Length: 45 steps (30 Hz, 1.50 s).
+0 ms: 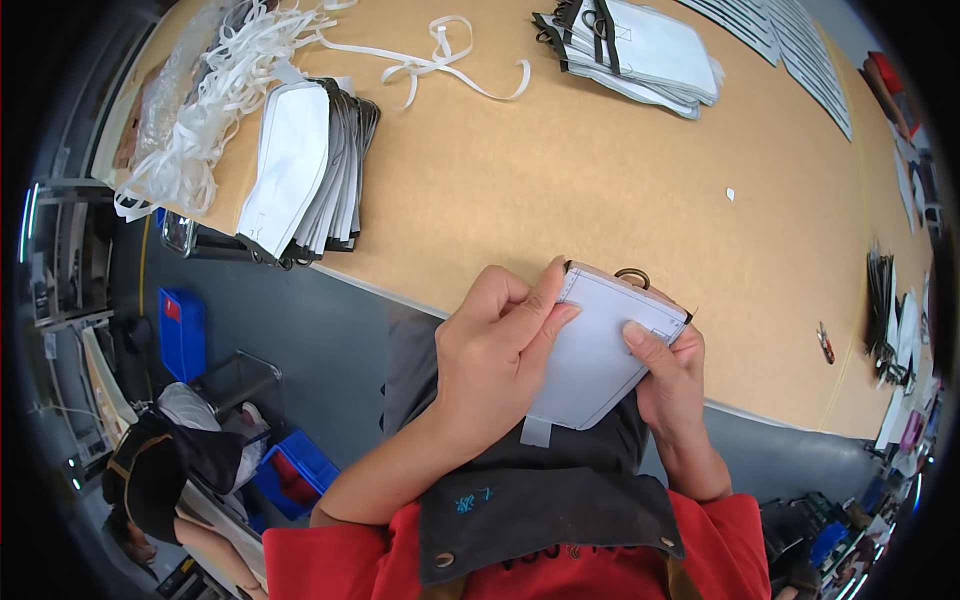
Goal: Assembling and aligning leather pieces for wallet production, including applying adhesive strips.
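Note:
A white stitched fabric panel (592, 352) is held up between both hands, just off the table's near edge. My left hand (487, 352) pinches its upper left corner between thumb and fingers. On the other side, my right hand (672, 378) grips the panel with the thumb flat on its face and the fingers behind, hidden. Dark trim shows at the top corners, and a dark metal ring (633, 275) sticks up from the top edge. A short grey tab (536, 431) hangs at the lower end, above my lap.
On the tan table (480, 180) lie two stacks of similar panels (288, 150) (665, 52), tangled white tape (225, 95), a white scrap (730, 195) and small snips (826, 343). More pieces (883, 310) sit far right. Left on the floor are blue bins (182, 335) and another person (150, 480).

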Tool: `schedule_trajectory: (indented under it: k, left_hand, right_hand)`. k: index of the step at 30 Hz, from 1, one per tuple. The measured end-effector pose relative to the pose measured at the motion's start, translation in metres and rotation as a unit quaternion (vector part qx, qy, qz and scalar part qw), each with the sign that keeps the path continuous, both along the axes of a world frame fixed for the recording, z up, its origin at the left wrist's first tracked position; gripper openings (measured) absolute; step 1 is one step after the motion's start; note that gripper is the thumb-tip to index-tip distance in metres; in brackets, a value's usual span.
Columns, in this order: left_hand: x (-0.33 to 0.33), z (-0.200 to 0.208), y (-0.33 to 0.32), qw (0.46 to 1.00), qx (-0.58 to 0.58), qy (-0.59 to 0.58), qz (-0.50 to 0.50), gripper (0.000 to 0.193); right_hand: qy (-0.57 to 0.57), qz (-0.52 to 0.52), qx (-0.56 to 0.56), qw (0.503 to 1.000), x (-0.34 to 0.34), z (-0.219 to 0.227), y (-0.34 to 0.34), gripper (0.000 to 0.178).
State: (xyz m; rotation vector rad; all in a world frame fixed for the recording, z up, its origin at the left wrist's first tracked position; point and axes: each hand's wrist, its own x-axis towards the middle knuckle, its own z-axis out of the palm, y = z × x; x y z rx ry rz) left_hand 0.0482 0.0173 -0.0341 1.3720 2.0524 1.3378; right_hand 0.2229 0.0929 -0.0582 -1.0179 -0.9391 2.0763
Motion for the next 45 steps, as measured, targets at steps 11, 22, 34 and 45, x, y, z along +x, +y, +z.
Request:
schedule_trajectory:
  k: [11,22,34,45]
  left_hand:
    - [-0.003,-0.013,-0.003,0.995,-0.009,-0.099,0.003,0.037]
    - [0.002,-0.016,-0.012,0.998,-0.053,0.046,-0.004,0.033]
    - [-0.018,-0.013,0.009,0.815,-0.162,-0.541,-0.133,0.044]
    - [-0.016,-0.012,0.005,0.815,-0.09,-0.561,-0.115,0.051]
  right_hand:
    - [0.003,-0.014,-0.002,1.0,0.0,-0.006,0.006,0.044]
    - [0.007,-0.001,0.0,1.0,0.0,-0.006,0.002,0.041]
    - [0.006,0.137,-0.016,0.99,-0.005,0.026,0.028,0.034]
    - [-0.011,0.036,0.034,0.999,0.012,0.008,0.02,0.021]
